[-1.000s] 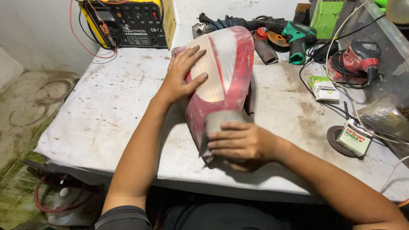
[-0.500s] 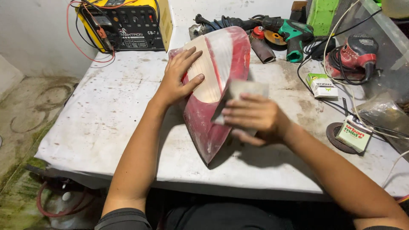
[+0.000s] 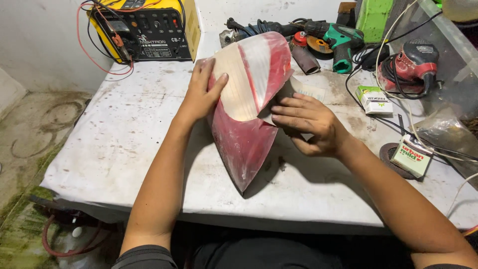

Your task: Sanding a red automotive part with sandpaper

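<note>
A red and white vehicle tail-light lens [image 3: 247, 107] lies on the white worktable [image 3: 114, 144], its pointed end toward me. My left hand [image 3: 201, 92] rests flat on its upper left side, steadying it. My right hand [image 3: 306, 122] presses a sheet of sandpaper [image 3: 303, 89] against the lens's right edge, fingers curled over the paper. The surface of the lens looks dull and dusty.
At the back left stands a yellow and black battery charger [image 3: 144, 27] with red cables. Power tools lie behind: a teal drill [image 3: 341, 42] and a red sander [image 3: 413, 62]. Small boxes [image 3: 373, 99], a grinding disc [image 3: 393, 157] and cords crowd the right side.
My right hand with the sandpaper has moved from the lens's near tip up along its right side to the upper right edge. My left hand has stayed on the lens.
</note>
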